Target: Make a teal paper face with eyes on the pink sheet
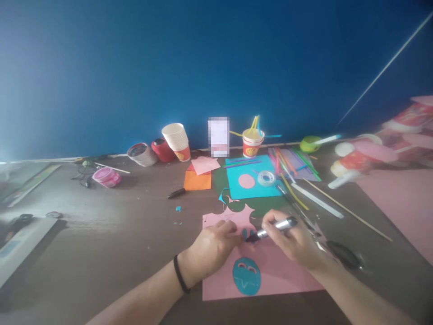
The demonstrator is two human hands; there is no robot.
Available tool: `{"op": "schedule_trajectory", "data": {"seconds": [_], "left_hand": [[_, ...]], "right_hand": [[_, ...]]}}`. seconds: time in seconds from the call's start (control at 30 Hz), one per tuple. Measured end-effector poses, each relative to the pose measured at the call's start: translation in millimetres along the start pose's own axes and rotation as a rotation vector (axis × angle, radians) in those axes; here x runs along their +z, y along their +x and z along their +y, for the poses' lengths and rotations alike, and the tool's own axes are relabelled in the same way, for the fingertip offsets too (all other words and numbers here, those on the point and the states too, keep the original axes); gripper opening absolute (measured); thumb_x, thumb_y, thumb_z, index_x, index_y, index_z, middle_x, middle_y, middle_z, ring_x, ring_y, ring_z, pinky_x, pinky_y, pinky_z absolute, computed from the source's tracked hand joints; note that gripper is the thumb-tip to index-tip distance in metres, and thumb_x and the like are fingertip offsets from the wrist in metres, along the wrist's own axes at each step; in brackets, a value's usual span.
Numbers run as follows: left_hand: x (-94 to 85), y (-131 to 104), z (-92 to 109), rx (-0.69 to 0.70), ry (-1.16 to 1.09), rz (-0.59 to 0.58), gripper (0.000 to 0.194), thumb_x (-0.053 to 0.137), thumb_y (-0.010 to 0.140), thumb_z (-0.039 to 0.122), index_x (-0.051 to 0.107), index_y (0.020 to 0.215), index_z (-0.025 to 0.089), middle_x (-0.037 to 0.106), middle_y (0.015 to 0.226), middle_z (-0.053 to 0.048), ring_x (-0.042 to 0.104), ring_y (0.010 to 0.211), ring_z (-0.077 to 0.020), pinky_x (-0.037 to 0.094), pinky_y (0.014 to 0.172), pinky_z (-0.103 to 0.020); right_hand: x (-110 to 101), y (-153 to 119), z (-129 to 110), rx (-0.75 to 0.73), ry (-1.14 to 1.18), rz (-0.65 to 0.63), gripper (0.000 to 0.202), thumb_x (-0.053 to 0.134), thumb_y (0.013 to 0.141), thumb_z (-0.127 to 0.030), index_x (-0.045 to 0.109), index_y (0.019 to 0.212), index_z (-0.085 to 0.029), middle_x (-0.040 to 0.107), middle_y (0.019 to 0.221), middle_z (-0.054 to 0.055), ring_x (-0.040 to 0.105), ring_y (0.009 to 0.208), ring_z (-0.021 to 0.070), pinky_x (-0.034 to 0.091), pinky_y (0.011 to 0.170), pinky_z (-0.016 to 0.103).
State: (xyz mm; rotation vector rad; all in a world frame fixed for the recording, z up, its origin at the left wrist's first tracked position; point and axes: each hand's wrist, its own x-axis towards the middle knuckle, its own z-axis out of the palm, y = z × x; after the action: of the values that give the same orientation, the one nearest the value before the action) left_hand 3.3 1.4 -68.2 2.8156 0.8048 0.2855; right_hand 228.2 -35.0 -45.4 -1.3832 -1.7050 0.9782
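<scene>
My right hand point(287, 237) grips a silver marker point(275, 228), its dark tip low over a small blue paper piece point(245, 233). The fingers of my left hand point(213, 248) are curled together, with their tips pressed on the edge of that small piece. Beneath both hands lies a pink paper sheet point(223, 286) with a scalloped, cut upper edge. A blue paper circle point(246, 282) with two eye-like cutouts and a zigzag line rests on the sheet, just below my hands.
Blue paper point(233, 180) bears a tape roll point(266, 178) and a pink circle point(246, 181). Scissors point(345, 255) and a wooden stick point(348, 210) lie right. Stacked paper cups point(177, 142) and a cup with straws point(253, 143) stand near the wall. Orange paper point(198, 180) and a black pen cap point(176, 193) lie left of centre.
</scene>
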Motion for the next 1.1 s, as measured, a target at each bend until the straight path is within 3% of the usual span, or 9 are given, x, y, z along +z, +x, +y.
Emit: {"op": "schedule_trajectory", "data": {"seconds": [0.43,0.63,0.87,1.1], "left_hand": [[1.0,-0.7,0.9,-0.005,0.020,0.002,0.027,0.042,0.087,0.012,0.057,0.106,0.026,0.051,0.096,-0.003,0.052,0.078,-0.0145,0.045,0.065,-0.025],[-0.6,-0.2,1.7,-0.016,0.033,0.014,0.031,0.042,0.087,0.012,0.057,0.109,0.029,0.051,0.094,-0.003,0.051,0.075,-0.0138,0.045,0.062,-0.023],[0.1,-0.4,1.3,-0.011,0.026,-0.005,0.030,0.042,0.087,0.012,0.058,0.108,0.027,0.052,0.094,-0.003,0.052,0.076,-0.0136,0.045,0.064,-0.023],[-0.4,-0.2,1.3,-0.019,0.005,-0.010,0.031,0.041,0.087,0.011,0.058,0.108,0.027,0.053,0.094,-0.003,0.052,0.077,-0.0141,0.046,0.065,-0.024]], "right_hand": [[-0.4,1.6,-3.0,0.008,-0.069,-0.022,0.020,0.044,0.089,-0.032,0.048,0.073,-0.020,0.035,0.056,-0.006,0.034,0.052,0.0101,0.028,0.050,0.022],[-1.1,0.7,-2.1,0.017,-0.061,0.041,0.020,0.044,0.088,-0.033,0.047,0.073,-0.020,0.033,0.053,-0.007,0.032,0.046,0.0096,0.025,0.044,0.022],[-1.5,1.0,-6.0,0.015,-0.041,-0.036,0.020,0.043,0.089,-0.032,0.047,0.073,-0.021,0.036,0.055,-0.006,0.034,0.050,0.0102,0.029,0.048,0.022],[0.9,1.5,0.4,-0.001,-0.051,0.018,0.022,0.043,0.089,-0.034,0.047,0.072,-0.021,0.036,0.055,-0.005,0.037,0.050,0.0107,0.028,0.046,0.022]]}}
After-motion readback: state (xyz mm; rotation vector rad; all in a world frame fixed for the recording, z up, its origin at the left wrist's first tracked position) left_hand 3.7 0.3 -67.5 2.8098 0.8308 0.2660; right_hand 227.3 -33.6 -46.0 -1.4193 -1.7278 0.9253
